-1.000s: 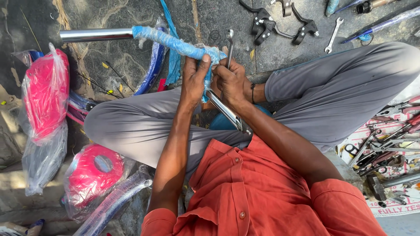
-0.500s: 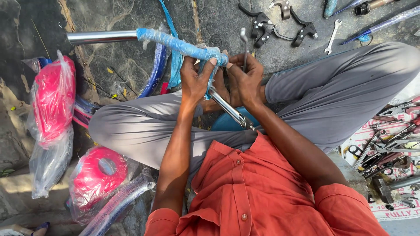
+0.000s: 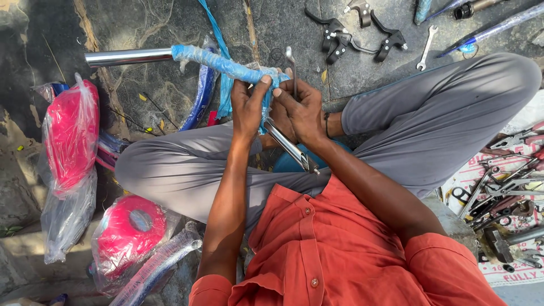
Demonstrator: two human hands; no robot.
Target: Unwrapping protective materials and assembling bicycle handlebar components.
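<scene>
Plainly, person sat cross-legged on stone floor (image 3: 147, 85), metal bar (image 3: 130, 56) held over lap. Bar chrome, bent; far arm wrapped in blue plastic film (image 3: 224, 65), near arm bare (image 3: 289, 148), running toward chest. Left hand (image 3: 247, 107) closed round bend, thumb up on film. Right hand (image 3: 303, 113) pinched thin spanner (image 3: 292, 65) upright against bar. Judged: bar stiff, fairly heavy, not fragile; film slick and loose, so grip best on bare chrome or at bend. Brake levers (image 3: 362, 37) lay well apart.
</scene>
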